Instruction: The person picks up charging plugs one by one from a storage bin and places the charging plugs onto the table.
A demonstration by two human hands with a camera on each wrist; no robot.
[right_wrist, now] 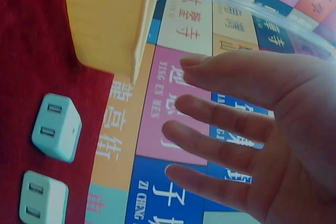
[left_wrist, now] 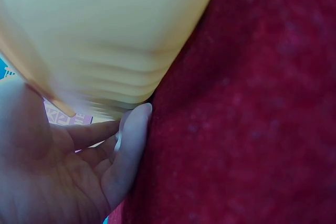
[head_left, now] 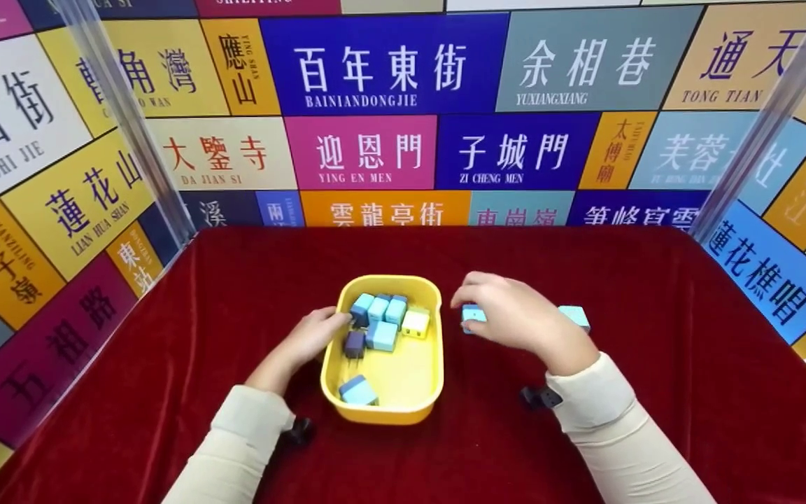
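A yellow plastic bin (head_left: pixel 382 416) stands on the cloth with several small USB charger plugs in it: light blue ones (head_left: pixel 382 336), a pale yellow one (head_left: pixel 415 323) and a dark one (head_left: pixel 355 343) with prongs. My left hand (head_left: pixel 315 332) grips the bin's left side, thumb at the rim and the other fingers along the outer wall. To the right of the bin, my right hand (head_left: pixel 508 311) hovers over a light blue charger (head_left: pixel 473 318), its fingers loosely bent and apart from it. A second light blue charger (head_left: pixel 575 317) lies farther right, partly behind that hand.
Dark red velvet cloth (head_left: pixel 487 434) covers the table. Clear posts (head_left: pixel 760 133) rise at the back corners. Behind stands a wall of coloured panels (head_left: pixel 389 56) with Chinese lettering. Dark straps with small devices (head_left: pixel 541 397) sit at both wrists.
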